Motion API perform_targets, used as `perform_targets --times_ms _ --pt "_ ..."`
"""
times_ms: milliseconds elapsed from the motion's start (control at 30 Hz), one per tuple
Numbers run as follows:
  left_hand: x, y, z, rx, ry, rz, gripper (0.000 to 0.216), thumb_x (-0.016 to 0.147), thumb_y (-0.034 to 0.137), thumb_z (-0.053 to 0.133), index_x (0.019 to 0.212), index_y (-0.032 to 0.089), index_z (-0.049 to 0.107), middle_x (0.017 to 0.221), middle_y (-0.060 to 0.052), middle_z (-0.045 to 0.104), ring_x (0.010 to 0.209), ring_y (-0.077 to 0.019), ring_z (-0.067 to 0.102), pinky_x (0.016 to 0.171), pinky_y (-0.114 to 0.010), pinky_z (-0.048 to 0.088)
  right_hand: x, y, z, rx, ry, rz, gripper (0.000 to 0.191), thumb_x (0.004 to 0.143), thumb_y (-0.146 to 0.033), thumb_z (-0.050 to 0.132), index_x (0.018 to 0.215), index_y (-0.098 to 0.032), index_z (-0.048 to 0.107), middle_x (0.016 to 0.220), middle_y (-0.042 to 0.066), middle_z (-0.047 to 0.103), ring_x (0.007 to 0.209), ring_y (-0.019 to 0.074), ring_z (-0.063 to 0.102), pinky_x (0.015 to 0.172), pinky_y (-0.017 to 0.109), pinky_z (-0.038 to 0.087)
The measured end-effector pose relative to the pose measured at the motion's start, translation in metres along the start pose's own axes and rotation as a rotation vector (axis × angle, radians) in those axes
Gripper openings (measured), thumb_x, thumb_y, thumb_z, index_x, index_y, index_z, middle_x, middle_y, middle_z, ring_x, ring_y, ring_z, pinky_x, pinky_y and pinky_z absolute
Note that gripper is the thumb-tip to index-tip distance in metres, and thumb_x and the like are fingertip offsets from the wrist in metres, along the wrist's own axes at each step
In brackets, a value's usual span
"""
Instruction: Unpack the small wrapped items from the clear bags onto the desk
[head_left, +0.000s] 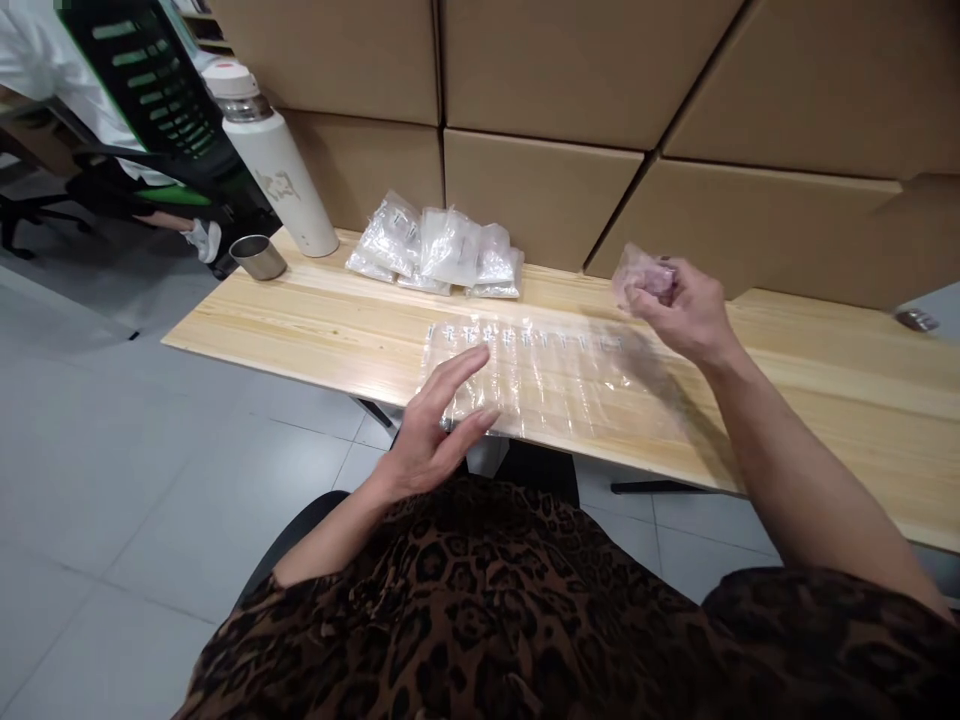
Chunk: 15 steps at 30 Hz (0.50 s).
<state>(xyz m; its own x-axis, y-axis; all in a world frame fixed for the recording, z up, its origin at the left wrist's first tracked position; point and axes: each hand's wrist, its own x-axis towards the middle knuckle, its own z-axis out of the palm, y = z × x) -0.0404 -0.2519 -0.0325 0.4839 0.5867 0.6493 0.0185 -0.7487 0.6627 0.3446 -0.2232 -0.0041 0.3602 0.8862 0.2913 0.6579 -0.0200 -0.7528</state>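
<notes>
My right hand (686,310) is raised over the wooden table (315,325) and pinches a small clear plastic bag (637,275) with something pinkish inside. My left hand (439,425) is open, fingers spread, hovering at the near edge of a row of clear plastic bags (555,385) laid flat across the table in front of me. Behind that row, by the cardboard wall, lies a pile of small filled clear bags (439,255).
A white insulated bottle (274,155) and a small metal cup (257,257) stand at the table's far left corner. Large cardboard boxes (600,90) line the back. An office chair (150,90) and a seated person are at far left. A small dark object (916,320) lies far right.
</notes>
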Motion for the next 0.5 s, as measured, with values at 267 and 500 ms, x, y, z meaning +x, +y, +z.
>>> perform_targets --times_ms 267,500 --pt "0.03 0.005 0.068 -0.487 -0.021 -0.455 0.061 0.102 0.06 0.067 0.149 0.023 0.058 0.141 -0.015 0.072 0.124 -0.0257 0.073 0.106 -0.044 0.062 -0.13 -0.077 0.042 0.667 -0.349 0.058 0.041 0.075 -0.045 0.098 0.103 -0.023 0.079 0.098 0.003 0.081 0.082 0.0178 0.076 0.076 0.032 0.066" --pt "0.031 0.002 0.066 -0.609 0.158 -0.62 0.048 0.096 0.064 0.071 0.116 0.022 0.061 0.101 -0.002 0.075 0.079 -0.0137 0.075 0.069 -0.028 0.063 -0.156 -0.073 0.056 0.86 -0.023 0.043 0.028 0.095 -0.045 0.083 0.111 -0.025 0.07 0.096 0.002 0.079 0.075 0.0161 0.076 0.068 0.03 0.066"
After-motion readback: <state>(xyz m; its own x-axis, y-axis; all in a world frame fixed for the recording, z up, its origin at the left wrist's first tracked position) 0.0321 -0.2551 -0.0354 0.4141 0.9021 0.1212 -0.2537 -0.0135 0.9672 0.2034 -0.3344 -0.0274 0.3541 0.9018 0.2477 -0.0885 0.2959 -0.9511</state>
